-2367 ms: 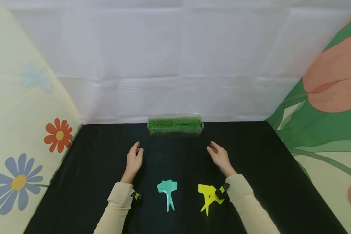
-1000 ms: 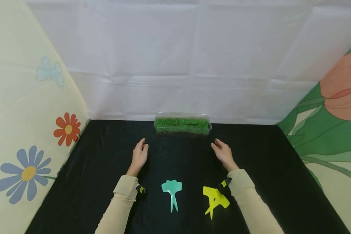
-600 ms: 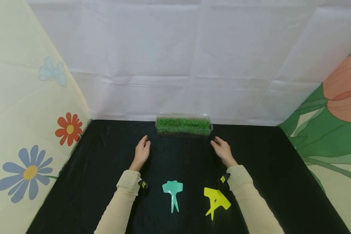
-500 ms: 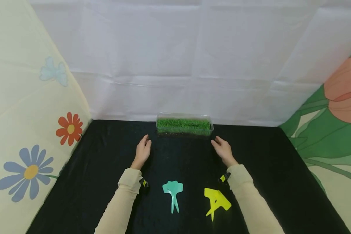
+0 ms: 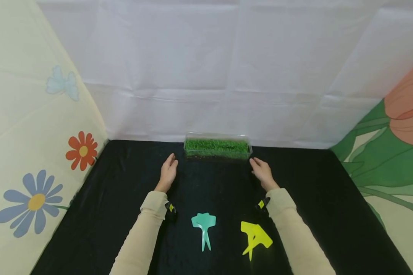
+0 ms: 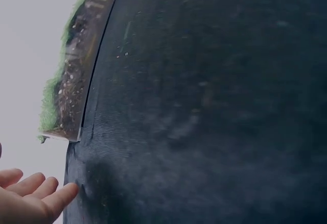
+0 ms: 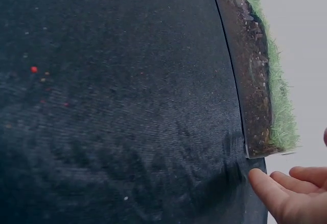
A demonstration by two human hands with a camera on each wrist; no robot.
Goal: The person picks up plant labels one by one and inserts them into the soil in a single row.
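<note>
The left hand lies flat on the black desk, fingers loose, just left of the grass box. The box sits at the back. The right hand is loose too, just right of it.

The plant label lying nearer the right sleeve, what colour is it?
The plant label is bright yellow, clearest in the head view.

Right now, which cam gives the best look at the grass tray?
Head view: the whole grass tray shows, clear walls and green top, with the left hand and right hand near its ends. The left wrist view shows one soil-filled side and corner; the right wrist view shows the opposite end likewise.
</note>
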